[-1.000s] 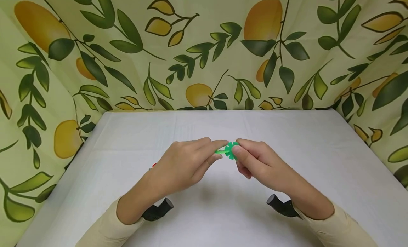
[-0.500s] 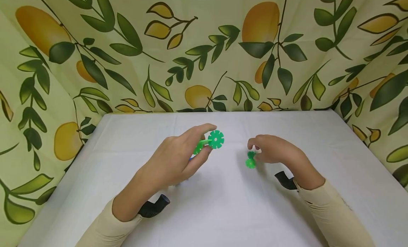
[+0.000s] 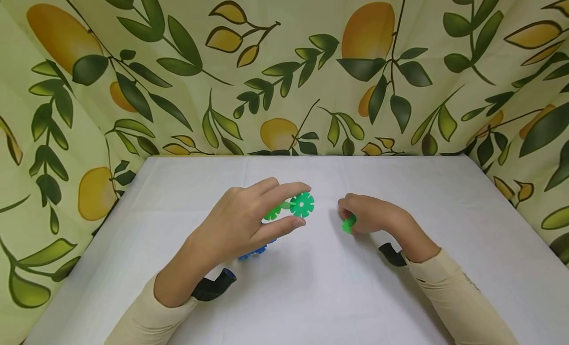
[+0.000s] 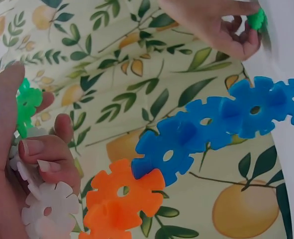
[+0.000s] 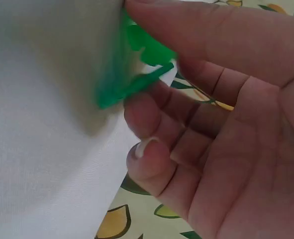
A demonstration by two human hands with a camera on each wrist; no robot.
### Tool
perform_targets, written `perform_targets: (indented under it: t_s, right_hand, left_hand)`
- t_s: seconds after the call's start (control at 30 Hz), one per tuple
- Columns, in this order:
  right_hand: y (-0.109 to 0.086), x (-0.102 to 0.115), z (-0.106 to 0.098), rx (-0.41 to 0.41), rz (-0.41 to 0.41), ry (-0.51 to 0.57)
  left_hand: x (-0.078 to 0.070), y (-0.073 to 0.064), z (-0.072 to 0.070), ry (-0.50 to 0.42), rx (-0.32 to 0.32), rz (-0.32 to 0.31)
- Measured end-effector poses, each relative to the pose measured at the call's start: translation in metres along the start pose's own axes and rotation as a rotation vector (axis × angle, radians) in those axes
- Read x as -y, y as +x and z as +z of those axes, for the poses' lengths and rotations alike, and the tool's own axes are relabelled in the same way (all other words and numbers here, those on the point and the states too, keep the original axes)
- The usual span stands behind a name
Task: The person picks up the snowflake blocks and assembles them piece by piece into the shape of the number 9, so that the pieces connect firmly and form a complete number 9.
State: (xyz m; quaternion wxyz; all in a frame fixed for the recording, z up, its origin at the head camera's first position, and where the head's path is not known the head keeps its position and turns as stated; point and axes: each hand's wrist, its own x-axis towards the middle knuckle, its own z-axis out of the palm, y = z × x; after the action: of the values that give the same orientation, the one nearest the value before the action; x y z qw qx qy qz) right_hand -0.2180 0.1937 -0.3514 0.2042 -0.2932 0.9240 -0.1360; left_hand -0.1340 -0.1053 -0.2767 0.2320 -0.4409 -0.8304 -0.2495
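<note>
My left hand (image 3: pixel 249 221) holds a chain of notched snowflake discs above the table. A green disc (image 3: pixel 302 204) at the chain's end shows between thumb and index finger. In the left wrist view, fingers curl beside the white discs (image 4: pixel 49 211); orange discs (image 4: pixel 124 191) and a row of blue discs (image 4: pixel 206 122) belong to the hanging part. My right hand (image 3: pixel 373 215), low over the right-centre of the table, pinches joined green discs (image 3: pixel 348 225). In the right wrist view these green discs (image 5: pixel 149 47) sit by the thumb and fingertips, close to the white cloth.
A white-clothed table (image 3: pixel 311 295) spreads beneath both hands. Behind and beside it hangs a curtain (image 3: pixel 284 78) printed with fruit and leaves. Black curved mounts (image 3: pixel 215 284) sit at the wrists, by the beige sleeves.
The hands were together at a green disc; the right hand then moved right and down to green discs on the table, and its fingers have closed on them. The left hand keeps the chain.
</note>
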Motion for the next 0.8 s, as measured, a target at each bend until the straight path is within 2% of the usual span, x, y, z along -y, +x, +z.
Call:
perform_targets:
  t_s: [0.13,0.23,0.4,0.5,0.57,0.7,0.8]
  right_hand:
    - [-0.002,0.0,-0.003,-0.034,-0.078,0.052]
    - [-0.007,0.006,-0.009,-0.125,-0.186,0.141]
    - [-0.027,0.037,-0.018,-0.427,-0.524,0.369]
    - [-0.041,0.06,-0.019,-0.595,-0.685,0.444]
    - [-0.049,0.073,-0.018,-0.666,-0.718,0.46]
    - [-0.055,0.086,-0.016,-0.732,-0.726,0.455]
    - [-0.055,0.089,-0.014,-0.783,-0.733,0.374]
  left_hand:
    - [0.0,-0.001,-0.003,0.013,0.012,-0.008]
    - [0.001,-0.001,-0.004,0.026,0.029,-0.025]
    - [0.0,-0.001,-0.005,0.058,0.092,-0.052]
    - [-0.002,-0.001,-0.004,0.07,0.132,-0.057]
    - [-0.002,-0.001,-0.004,0.066,0.158,-0.064]
    - [-0.004,-0.001,-0.002,0.061,0.209,-0.089]
    - [-0.005,-0.001,-0.002,0.07,0.234,-0.099]
